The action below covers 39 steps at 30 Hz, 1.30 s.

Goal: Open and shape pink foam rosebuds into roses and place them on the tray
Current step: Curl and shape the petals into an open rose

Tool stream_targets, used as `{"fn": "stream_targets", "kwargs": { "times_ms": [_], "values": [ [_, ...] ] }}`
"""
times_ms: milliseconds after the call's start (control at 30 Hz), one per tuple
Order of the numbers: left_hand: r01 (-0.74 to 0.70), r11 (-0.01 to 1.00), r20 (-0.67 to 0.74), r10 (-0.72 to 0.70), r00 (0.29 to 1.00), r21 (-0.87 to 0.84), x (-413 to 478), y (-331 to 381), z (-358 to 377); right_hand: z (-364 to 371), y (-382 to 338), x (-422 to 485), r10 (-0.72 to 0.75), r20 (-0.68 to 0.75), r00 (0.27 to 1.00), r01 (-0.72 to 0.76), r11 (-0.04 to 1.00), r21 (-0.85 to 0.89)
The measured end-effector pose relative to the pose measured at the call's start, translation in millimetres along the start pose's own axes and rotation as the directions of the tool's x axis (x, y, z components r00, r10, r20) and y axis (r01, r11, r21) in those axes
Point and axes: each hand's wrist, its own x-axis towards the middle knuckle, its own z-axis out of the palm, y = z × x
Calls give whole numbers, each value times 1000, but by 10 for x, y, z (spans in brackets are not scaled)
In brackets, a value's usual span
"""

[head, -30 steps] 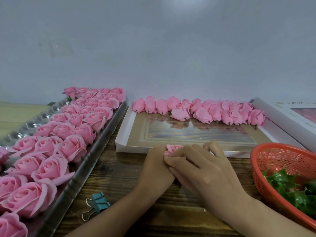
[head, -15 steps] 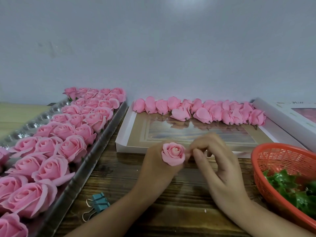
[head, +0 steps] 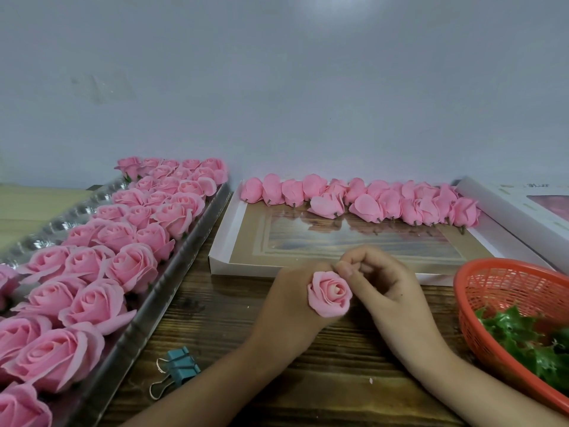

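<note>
The person's left hand [head: 286, 306] grips a half-opened pink foam rose [head: 330, 293] from behind and below, with the bloom turned up toward the camera. Its outer petals are loosened and its centre is tightly spiralled. The rose is held just above the dark wooden table [head: 215, 318], in front of the near edge of a shallow white cardboard box with a brown inner panel [head: 221, 257].

The right hand [head: 385, 285] sits just beside the rose with its fingers curled inward. Its thumb and fingertips [head: 341, 269] meet at the upper right edge of the bloom and seem to pinch an outer petal there, though the contact point is too small to be sure.

A row of closed pink foam rosebuds [head: 369, 201] lies along the far side of the white box, most with their stem stubs pointing toward the person. To the left, a long silver metal tray [head: 172, 282] runs diagonally away from the camera, packed with rows of finished open pink roses [head: 92, 266].

A teal binder clip [head: 181, 365] lies on the table beside the tray's near edge. At the right, an orange plastic mesh basket [head: 508, 291] holds green artificial leaves [head: 523, 334].
</note>
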Motion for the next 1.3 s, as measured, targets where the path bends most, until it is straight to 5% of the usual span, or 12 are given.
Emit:
{"fn": "stream_targets", "kwargs": {
  "times_ms": [567,833,1033,1300],
  "values": [
    [137,990,148,-139,979,24,25,52,-6,9,21,-19,-55,-28,998,52,994,-100],
    [112,992,-9,-113,994,-62,16,19,-6,-26,-18,-28,-144,-145,979,127,984,-123],
    [107,989,-15,-109,994,-97,4,-19,-9,39,-88,-53,-188,-4,982,184,967,-175],
    [90,995,-43,-92,995,-49,9,-34,10,21,-56,-26,-112,-17,994,109,989,-102]
  ]
}}
